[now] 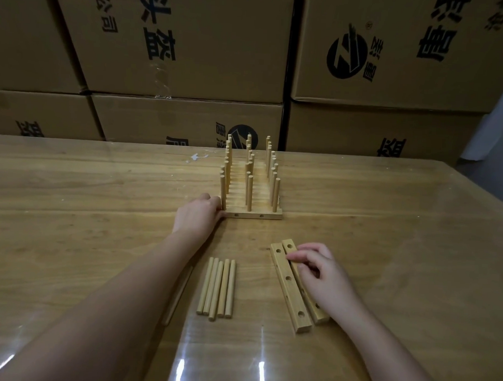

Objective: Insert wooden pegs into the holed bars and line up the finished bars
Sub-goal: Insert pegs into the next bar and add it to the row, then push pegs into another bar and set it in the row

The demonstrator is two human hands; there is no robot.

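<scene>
- Head view, near to far.
- Loose pegs (217, 288): five, lying flat and side by side on the table (71, 197), between the two forearms. One more peg (179, 293) shows partly from under the left forearm.
- Empty bars: two, flat, touching along their long sides, just right of the loose pegs. Left bar (290, 287) shows three open holes. Right bar (288, 245) is mostly covered.
- Right hand (320, 271): fingers curled down over the right bar, index tip on its top face, holding it. Bar not lifted.
- Left hand (198, 217): reached forward, fingertips against the left end of the nearest finished bar (252, 213). Cannot tell whether the fingers lie straight or wrap the end peg.
- Finished bars: a row standing one behind another at mid-table, each with three upright pegs.
- Cardboard boxes (193, 43): stacked behind the table.
- Risks, as judged:
  - A sideways push from the left hand could skew the front bar out of line or tip the row.
  - The left forearm, drawn back, could roll the half-hidden peg away.
  - Lifting the right bar may drag its touching neighbour.
</scene>
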